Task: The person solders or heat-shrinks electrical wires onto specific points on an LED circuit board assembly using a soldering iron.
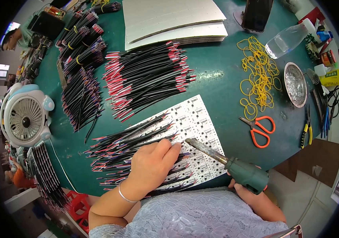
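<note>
My left hand (152, 164) is closed in a pinch over a white circuit board sheet (201, 119), at the ends of the black wires (132, 133) lying in rows across its left side. The pinched wire is mostly hidden under the fingers. My right hand (243, 190) is wrapped round the green handle of a soldering iron (248, 174), partly hidden behind it. The iron's metal tip points up and left, close to my left fingertips and over the board. Many small dark components dot the board in rows.
Cut black wires with red and white ends (147, 77) lie beyond the board, near stacked white panels (173, 18). Rightward are yellow rubber bands (258, 75), orange-handled scissors (258, 129), a metal dish (295, 85) and a bottle (290, 39). A fan (25, 119) stands left.
</note>
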A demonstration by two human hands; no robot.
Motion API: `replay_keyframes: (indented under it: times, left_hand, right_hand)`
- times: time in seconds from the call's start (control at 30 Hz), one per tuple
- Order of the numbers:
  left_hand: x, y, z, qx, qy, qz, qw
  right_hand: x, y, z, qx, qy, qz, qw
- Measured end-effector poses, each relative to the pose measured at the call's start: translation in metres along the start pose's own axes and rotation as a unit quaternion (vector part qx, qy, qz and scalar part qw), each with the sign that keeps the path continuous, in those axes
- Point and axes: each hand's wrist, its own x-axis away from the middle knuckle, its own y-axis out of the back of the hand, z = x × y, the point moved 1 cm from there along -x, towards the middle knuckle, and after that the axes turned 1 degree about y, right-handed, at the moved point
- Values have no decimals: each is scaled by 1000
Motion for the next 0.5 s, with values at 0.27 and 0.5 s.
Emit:
replay_keyframes:
  times: [0.27,0.5]
  left_hand:
    - [-3,3,-2,7,19,15,1000]
    - [-4,5,-1,0,9,21,1000]
  right_hand:
    - [-22,-1,13,27,64,-25,997]
    - [-19,2,23,92,-15,-13,996]
